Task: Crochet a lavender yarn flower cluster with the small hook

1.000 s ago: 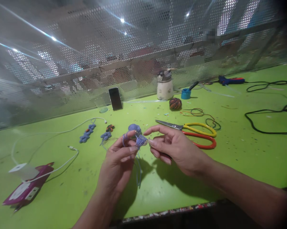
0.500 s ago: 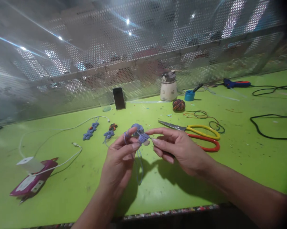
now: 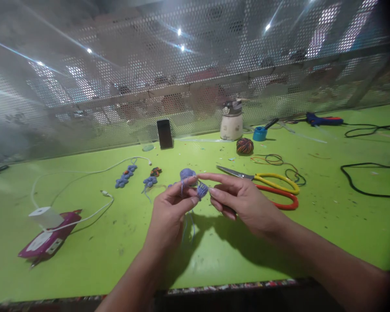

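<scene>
Near the middle of the green table, my left hand (image 3: 173,210) pinches a small piece of blue-purple crochet work (image 3: 201,190) between thumb and fingers. Yarn of the same colour wraps around its index finger, and strands hang below. My right hand (image 3: 238,197) is closed in a pinch at the work's right side, on what looks like a thin crochet hook, mostly hidden by the fingers. Its index finger reaches to the left fingertips. Just behind the hands sits a ball of blue-purple yarn (image 3: 187,173), partly covered.
Scissors (image 3: 275,190) with yellow and red handles lie beside my right hand. Finished crochet flowers (image 3: 126,175), a phone (image 3: 164,134), a bottle (image 3: 231,123), a dark multicoloured yarn ball (image 3: 245,146) and a blue pot (image 3: 259,133) stand further back. A magenta power strip (image 3: 53,236) lies left.
Both hands stay at the work. The left hand and the crochet piece have shifted slightly right, and the piece is tilted differently. The whole view has moved a little.
</scene>
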{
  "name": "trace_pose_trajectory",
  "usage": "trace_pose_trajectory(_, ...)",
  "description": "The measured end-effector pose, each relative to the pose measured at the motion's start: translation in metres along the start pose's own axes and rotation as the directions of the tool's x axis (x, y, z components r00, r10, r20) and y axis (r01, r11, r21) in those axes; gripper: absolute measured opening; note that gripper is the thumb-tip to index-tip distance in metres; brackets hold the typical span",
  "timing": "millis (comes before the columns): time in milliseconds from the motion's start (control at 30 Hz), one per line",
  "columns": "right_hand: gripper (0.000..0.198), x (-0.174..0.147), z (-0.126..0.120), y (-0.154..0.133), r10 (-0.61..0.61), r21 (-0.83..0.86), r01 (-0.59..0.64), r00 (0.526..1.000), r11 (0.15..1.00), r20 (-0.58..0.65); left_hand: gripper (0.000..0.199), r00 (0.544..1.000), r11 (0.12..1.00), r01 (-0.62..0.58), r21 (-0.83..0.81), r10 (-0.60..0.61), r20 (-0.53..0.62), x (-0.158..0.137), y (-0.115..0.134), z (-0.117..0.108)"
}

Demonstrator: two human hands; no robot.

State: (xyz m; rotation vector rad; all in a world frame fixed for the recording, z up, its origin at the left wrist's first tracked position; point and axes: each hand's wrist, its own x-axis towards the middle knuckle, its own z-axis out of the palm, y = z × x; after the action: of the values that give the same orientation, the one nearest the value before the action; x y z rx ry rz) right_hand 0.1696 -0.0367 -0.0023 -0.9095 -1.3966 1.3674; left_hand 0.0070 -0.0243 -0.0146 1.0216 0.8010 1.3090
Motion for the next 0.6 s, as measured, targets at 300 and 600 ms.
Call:
trace_pose_trajectory(300,0.034,0.002,-0.007,-0.001,0.038,-0.077,-0.04,0.999,0.996,-0.033,0.034,0.999,0.999,0.034,0.041,-0.036,0.041,0.004,0.002,-0.005)
trace_pose_trajectory(600,0.031,0.004,-0.011,-0.003,0.087,-0.037,-0.089,0.995,0.995,-0.057,0.03,0.898,0.756,-0.441,0.483,0.377,0.229,-0.006,-0.002,-0.004)
